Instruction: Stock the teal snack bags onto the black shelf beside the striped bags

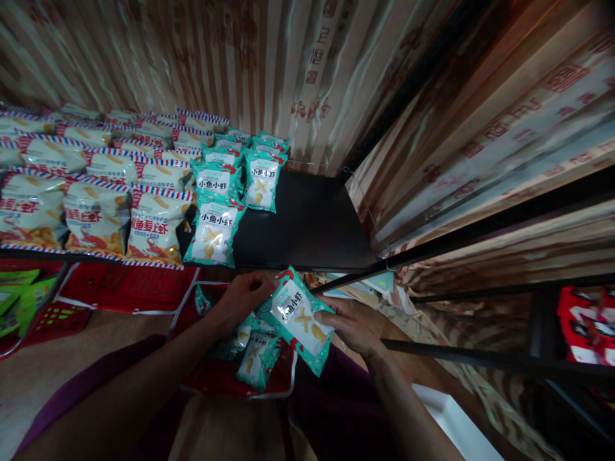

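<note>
My right hand (353,323) grips a teal-and-white snack bag (300,317) by its right side, thumb across the front. The bag is tilted above a red shopping basket (283,386). My left hand (245,296) is closed, its curled fingertips at the bag's upper left edge; what they pinch is partly hidden. More teal snack bags (259,358) lie in the basket under my left forearm. On the black shelf (307,221) in front, several matching teal bags (216,230) stand upright in two columns.
Rows of white snack bags with red-and-blue striped edges (156,224) fill the shelf's left part. Another red basket (129,288) and one with green packets (29,301) stand below. A black frame bar (456,224) runs at right, above a white box (451,416). Patterned curtains hang behind.
</note>
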The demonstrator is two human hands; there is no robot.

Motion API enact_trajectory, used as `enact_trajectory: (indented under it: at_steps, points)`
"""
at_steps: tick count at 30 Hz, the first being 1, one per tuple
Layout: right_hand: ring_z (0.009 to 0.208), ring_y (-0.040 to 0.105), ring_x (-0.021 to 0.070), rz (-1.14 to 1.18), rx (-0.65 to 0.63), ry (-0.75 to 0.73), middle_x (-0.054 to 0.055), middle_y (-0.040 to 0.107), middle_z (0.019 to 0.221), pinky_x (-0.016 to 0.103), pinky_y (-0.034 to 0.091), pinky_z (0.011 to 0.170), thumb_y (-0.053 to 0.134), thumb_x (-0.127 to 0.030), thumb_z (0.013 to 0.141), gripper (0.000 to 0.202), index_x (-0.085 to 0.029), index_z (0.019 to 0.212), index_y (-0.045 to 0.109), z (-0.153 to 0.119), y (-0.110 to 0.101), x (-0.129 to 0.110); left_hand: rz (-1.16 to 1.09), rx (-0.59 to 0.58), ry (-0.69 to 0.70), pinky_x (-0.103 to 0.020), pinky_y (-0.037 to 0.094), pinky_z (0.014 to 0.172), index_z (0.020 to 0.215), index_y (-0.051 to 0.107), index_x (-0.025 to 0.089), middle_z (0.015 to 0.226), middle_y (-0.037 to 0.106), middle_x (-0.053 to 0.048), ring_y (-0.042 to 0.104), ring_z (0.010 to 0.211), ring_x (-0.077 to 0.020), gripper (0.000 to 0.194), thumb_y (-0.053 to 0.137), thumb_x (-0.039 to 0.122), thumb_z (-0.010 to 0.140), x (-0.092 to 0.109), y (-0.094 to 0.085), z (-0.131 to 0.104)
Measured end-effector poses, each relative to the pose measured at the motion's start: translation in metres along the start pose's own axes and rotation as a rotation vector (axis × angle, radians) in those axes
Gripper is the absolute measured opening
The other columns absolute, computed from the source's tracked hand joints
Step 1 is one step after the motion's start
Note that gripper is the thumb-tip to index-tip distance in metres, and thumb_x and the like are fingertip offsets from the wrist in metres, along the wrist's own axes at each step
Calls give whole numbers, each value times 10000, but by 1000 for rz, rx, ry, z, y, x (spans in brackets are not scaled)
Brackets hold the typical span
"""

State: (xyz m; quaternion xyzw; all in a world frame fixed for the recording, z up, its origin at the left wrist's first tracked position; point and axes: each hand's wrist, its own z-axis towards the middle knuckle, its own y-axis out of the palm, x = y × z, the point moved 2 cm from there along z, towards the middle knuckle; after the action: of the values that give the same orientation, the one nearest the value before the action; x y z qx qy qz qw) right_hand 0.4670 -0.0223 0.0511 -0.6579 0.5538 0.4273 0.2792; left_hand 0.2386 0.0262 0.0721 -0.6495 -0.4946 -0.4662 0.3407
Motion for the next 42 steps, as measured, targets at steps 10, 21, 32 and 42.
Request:
enact_trajectory:
  at_steps: [10, 21, 32, 42]
  points:
    - [670, 607, 166, -106, -124, 56, -9, 691, 753, 253, 474, 602, 710, -333, 679, 206, -194, 831, 717, -2, 9, -1, 265, -125, 51, -207, 263, 445, 570, 498, 174, 513, 417, 50, 376, 499, -96, 364, 516, 495, 741, -11, 7, 3]
    - [689, 613, 158, -36, -77, 12, 4, 702, 783, 255, 464, 645, 729, -339, 687, 233, -159, 834, 713, 0, 4, 2, -29, -45, -47, -204, 303, 440, 595, 533, 171, 508, 452, 49, 398, 469, -87, 394, 590, 546, 703, -16, 3, 9]
    - [733, 650, 175, 245, 254, -174, 32, 724, 880, 296, 495, 701, 727, -423, 713, 328, -194, 945, 696, 14, 7, -1, -425, -204, -82, -296, 513, 600, 876, 625, 145, 827, 659, -84, 629, 717, -187, 500, 505, 622, 780, -17, 10, 4]
    - [877, 650, 216, 360, 247, -240, 32, 721, 963, 319, 513, 773, 777, -408, 641, 395, -222, 974, 675, 17, 35, -18, -319, -207, -35, -271, 535, 584, 1022, 561, 141, 975, 664, -78, 634, 731, -164, 469, 694, 447, 693, -21, 29, 4]
